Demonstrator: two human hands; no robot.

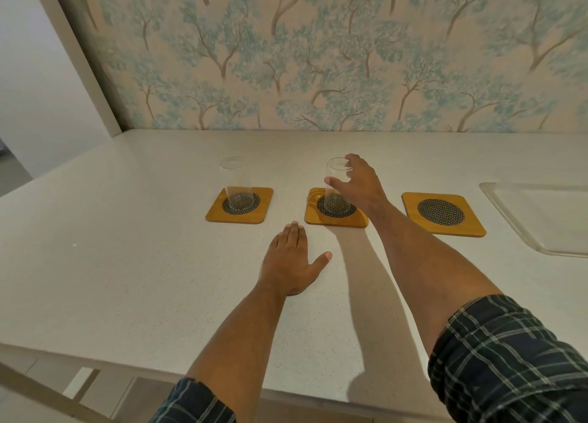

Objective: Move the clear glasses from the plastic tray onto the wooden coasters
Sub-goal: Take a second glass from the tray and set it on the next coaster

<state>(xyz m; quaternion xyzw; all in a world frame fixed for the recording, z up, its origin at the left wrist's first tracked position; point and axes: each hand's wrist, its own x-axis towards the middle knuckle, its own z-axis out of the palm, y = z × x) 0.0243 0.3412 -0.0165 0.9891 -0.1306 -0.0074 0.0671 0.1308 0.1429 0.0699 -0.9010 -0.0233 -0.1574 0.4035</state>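
Note:
Three square wooden coasters with dark mesh centres lie in a row on the white counter. A clear glass (237, 184) stands upright on the left coaster (239, 205). A second clear glass (335, 187) stands on the middle coaster (335, 207), and my right hand (358, 184) is wrapped around its upper part from the right. The right coaster (443, 214) is bare. The clear plastic tray (541, 219) sits at the far right, partly cut off, with no glass visible in it. My left hand (291, 260) rests flat on the counter in front of the coasters, fingers spread.
The white counter (127, 263) runs back to a wall with tree-patterned wallpaper (318, 56). Its front edge is near my elbows. A white pillar (79, 56) stands at the back left corner.

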